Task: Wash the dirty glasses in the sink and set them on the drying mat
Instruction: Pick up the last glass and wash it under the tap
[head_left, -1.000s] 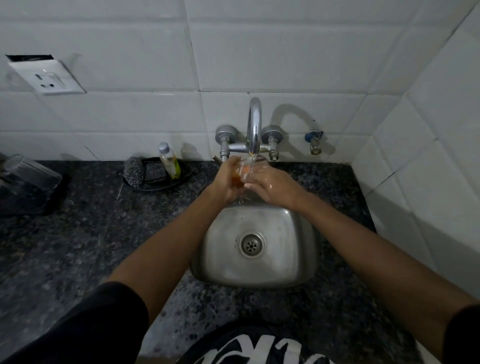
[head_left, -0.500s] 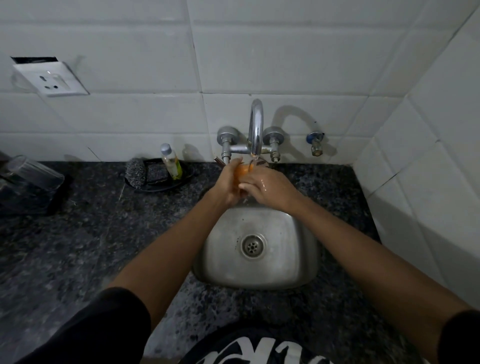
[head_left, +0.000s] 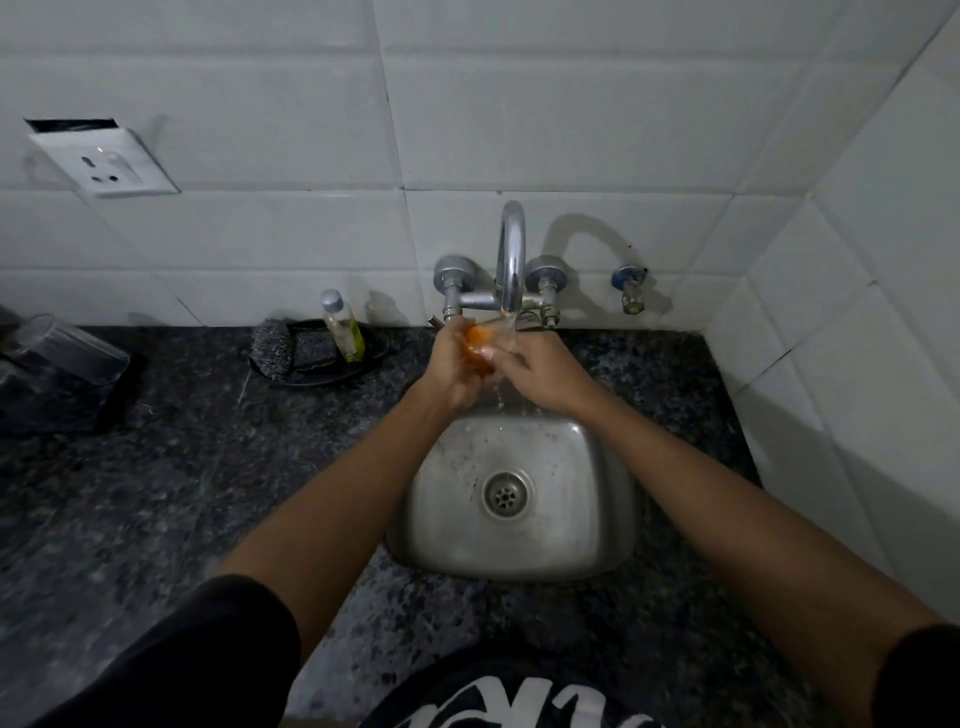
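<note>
A small clear glass (head_left: 503, 330) with something orange (head_left: 477, 344) showing in it is held under the running tap (head_left: 511, 260), above the back edge of the steel sink (head_left: 587, 525). My left hand (head_left: 451, 367) wraps it from the left. The fingers of my right hand (head_left: 543, 375) press on it from the right. Water runs over both hands and drips into the sink. Another clear glass (head_left: 70, 349) lies on the dark drying mat (head_left: 47, 402) at the far left.
A black tray (head_left: 374, 358) behind the sink's left side holds a steel scrubber (head_left: 271, 347), a sponge and a small soap bottle (head_left: 343, 327). A second valve (head_left: 629, 288) sticks out of the tiled wall. A tiled side wall closes off the right. A wall socket (head_left: 104, 163) sits upper left.
Both hands stay under the tap and shift slightly around the glass. More of the orange shows between them now.
</note>
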